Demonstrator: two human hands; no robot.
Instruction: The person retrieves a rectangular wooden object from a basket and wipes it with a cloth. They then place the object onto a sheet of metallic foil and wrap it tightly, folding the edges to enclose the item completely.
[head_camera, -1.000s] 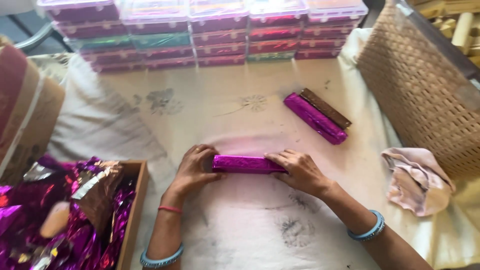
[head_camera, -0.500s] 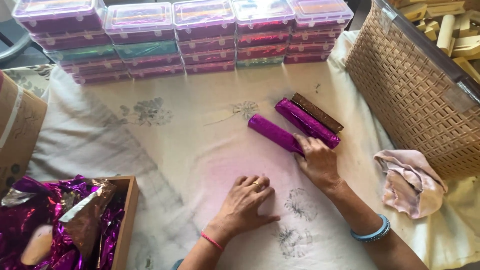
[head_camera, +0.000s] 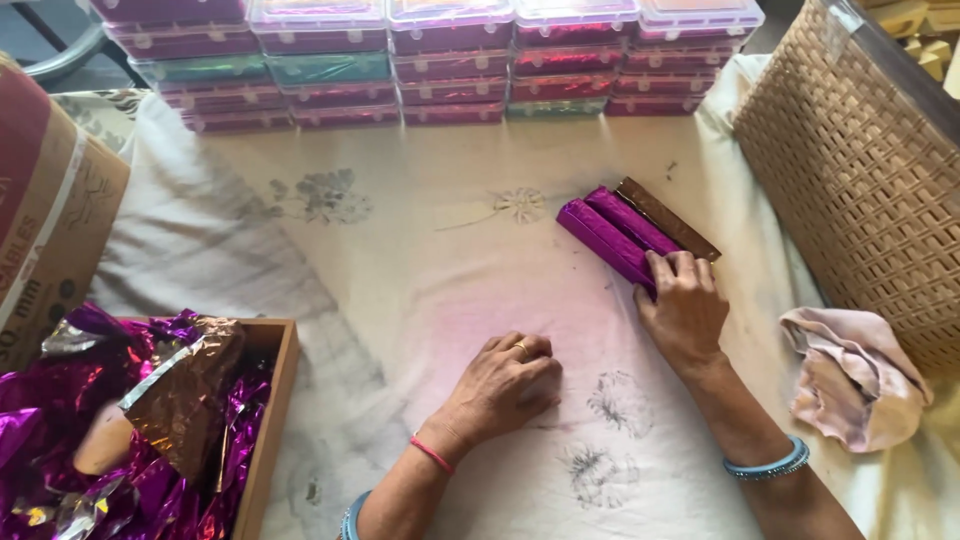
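Three foil-wrapped bars lie side by side on the white cloth (head_camera: 420, 250): two purple ones (head_camera: 606, 234) and a brown one (head_camera: 668, 217) at the far side. My right hand (head_camera: 682, 305) rests flat over the near ends of the purple bars, pressing the nearest one against its neighbour. My left hand (head_camera: 505, 380) lies knuckles-up on the cloth with fingers curled and nothing in it, well apart from the bars.
A wooden tray (head_camera: 272, 410) full of purple and brown foil sheets (head_camera: 150, 420) sits at front left. Stacked clear-lidded boxes (head_camera: 420, 60) line the far edge. A woven basket (head_camera: 860, 170) stands right, a pink rag (head_camera: 858, 375) beside it, a cardboard carton (head_camera: 50, 210) left.
My right hand carried the purple bar from the centre to the right and pushed it against the other two. My left hand let go and settled on the cloth.
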